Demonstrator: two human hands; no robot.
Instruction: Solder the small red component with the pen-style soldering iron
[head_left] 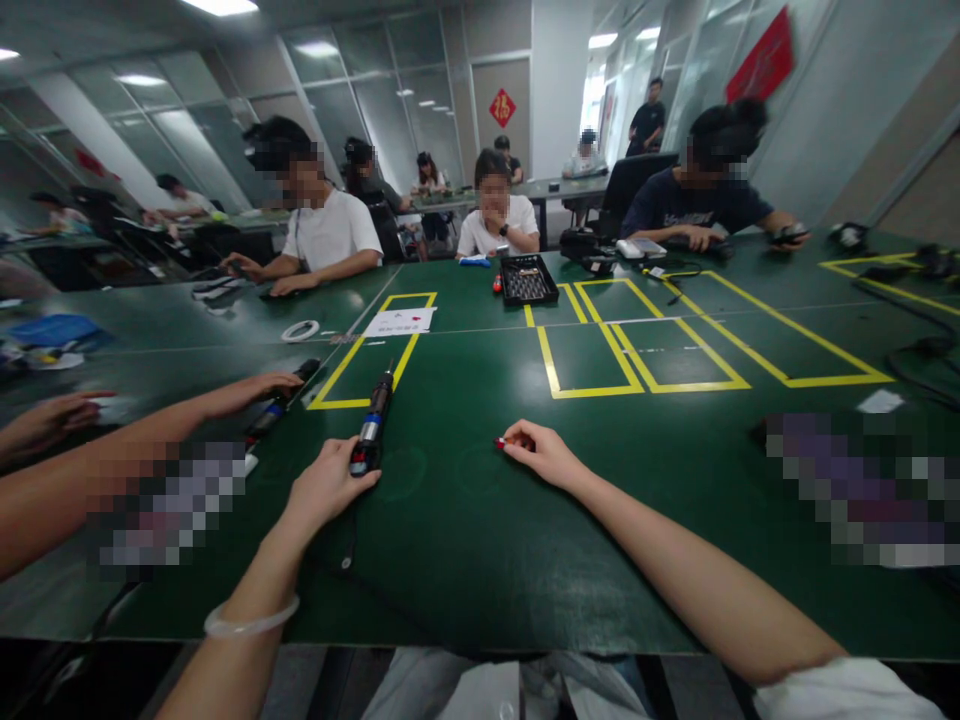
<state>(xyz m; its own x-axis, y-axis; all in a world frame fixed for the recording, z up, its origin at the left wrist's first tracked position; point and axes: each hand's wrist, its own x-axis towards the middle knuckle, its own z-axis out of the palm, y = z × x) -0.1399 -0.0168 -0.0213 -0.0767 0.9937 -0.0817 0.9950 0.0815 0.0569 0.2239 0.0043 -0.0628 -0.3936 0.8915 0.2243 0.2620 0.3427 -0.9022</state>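
My left hand point(328, 484), with a white bangle at its wrist, is closed round the rear end of an electric screwdriver point(370, 424). The tool is black with a blue band and a silver section, and its thin bit points away from me. A cord point(352, 530) trails from it over the green table point(480, 560). To the right, near the table's middle, my right hand point(541, 450) pinches a small red piece point(499, 442) with a pale spot. Its kind is too small to make out.
At left, a co-worker's hand point(259, 388) rests by another electric screwdriver point(271, 412). Beyond my hands are yellow tape outlines point(592, 390), a paper sheet point(399, 321) and a black tray point(529, 281) of small parts. Several people sit across the table.
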